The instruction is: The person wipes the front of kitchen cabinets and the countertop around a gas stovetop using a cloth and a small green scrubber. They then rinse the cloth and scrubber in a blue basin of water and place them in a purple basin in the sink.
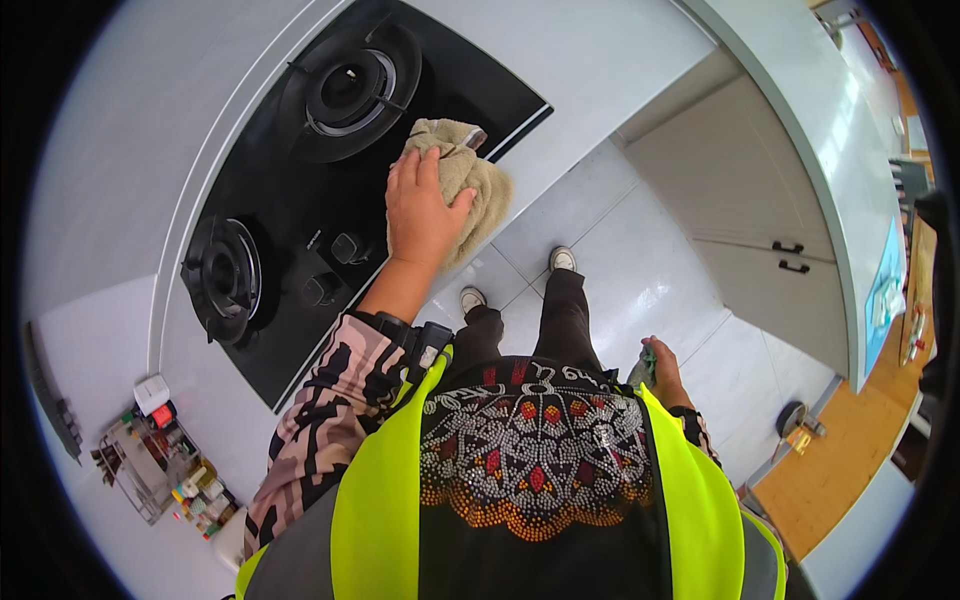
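My left hand (426,214) presses down on a crumpled tan towel (484,187), fingers spread over its folds. The towel lies across the front edge of a black glass gas hob (480,86), and part of it drapes over the counter's edge. Near the hand are two control knobs (349,247) and the larger burner (349,90). The smaller burner (223,277) is farther left. Low at my right side, my right hand (667,375) holds a small grey-green cloth-like item (643,369), partly hidden by my body.
A pale countertop (600,52) surrounds the hob and turns along the right above grey cabinets (727,165). A wire rack (142,480) with bottles and packets stands at lower left. On the right, a wooden surface (832,457) has a blue mat (883,300) nearby. My feet are on grey floor tiles (645,255).
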Motion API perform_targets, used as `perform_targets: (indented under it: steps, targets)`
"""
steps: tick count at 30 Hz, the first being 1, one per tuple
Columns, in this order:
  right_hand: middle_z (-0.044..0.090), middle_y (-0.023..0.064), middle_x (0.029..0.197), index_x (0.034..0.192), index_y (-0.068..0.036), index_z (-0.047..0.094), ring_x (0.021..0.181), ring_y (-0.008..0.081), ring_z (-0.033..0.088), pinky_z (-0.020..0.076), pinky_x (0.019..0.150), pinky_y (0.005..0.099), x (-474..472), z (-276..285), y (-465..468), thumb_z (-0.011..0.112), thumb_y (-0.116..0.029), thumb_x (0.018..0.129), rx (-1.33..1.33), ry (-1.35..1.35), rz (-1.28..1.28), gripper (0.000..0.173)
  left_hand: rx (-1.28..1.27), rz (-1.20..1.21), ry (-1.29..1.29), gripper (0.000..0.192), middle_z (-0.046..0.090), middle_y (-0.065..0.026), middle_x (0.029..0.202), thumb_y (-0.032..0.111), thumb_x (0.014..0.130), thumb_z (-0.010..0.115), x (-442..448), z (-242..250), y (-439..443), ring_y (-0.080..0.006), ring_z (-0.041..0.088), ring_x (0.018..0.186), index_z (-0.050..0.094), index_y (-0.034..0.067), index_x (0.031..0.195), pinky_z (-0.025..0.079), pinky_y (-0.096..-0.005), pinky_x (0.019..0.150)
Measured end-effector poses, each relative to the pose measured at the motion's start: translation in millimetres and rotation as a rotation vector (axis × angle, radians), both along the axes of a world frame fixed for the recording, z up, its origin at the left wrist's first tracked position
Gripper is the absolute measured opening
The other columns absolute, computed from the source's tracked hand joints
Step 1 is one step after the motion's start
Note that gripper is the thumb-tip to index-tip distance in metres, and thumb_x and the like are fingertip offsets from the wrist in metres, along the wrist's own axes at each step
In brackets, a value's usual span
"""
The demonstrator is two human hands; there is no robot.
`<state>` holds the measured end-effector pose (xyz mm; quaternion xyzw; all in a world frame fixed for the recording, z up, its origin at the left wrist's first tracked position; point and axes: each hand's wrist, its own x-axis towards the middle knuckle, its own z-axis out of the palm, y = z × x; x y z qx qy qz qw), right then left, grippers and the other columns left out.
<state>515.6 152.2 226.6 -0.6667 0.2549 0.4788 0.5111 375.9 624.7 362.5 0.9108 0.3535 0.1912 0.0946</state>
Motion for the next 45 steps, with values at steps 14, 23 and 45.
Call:
perform_targets:
  steps: [14, 23, 45]
  targets:
    - [0.056, -0.0025, 0.080, 0.100, -0.008, 0.067, 0.072, 0.0105, 0.051, 0.0431, 0.066, 0.0258, 196, 16, 25, 0.062, -0.034, 0.089, 0.037, -0.136, 0.281, 0.029, -0.265, -0.177, -0.347, 0.046, 0.065, -0.0139, 0.104, 0.023, 0.068, 0.077, 239, -5, -5, -0.0344, 0.059, 0.099, 0.063, 0.006, 0.108, 0.047, -0.0428, 0.087]
    - [0.058, -0.0010, 0.084, 0.099, -0.007, 0.067, 0.076, 0.0124, 0.053, 0.0436, 0.070, 0.0283, 236, 9, 52, 0.063, -0.036, 0.084, -0.039, -0.150, 0.500, 0.032, -0.583, -0.144, -0.637, 0.052, 0.067, -0.0124, 0.105, 0.011, 0.069, 0.080, 121, 61, -49, -0.0209, 0.067, 0.095, 0.061, 0.004, 0.117, 0.053, -0.0316, 0.083]
    - [0.052, -0.0047, 0.076, 0.095, -0.009, 0.068, 0.068, 0.0092, 0.047, 0.0399, 0.062, 0.0257, 249, 26, 109, 0.063, -0.033, 0.087, -0.022, -0.180, 0.716, 0.026, -0.398, -0.271, -0.281, 0.042, 0.065, -0.0145, 0.102, 0.021, 0.068, 0.071, 190, -7, -33, -0.0337, 0.059, 0.097, 0.063, 0.008, 0.108, 0.048, -0.0431, 0.086]
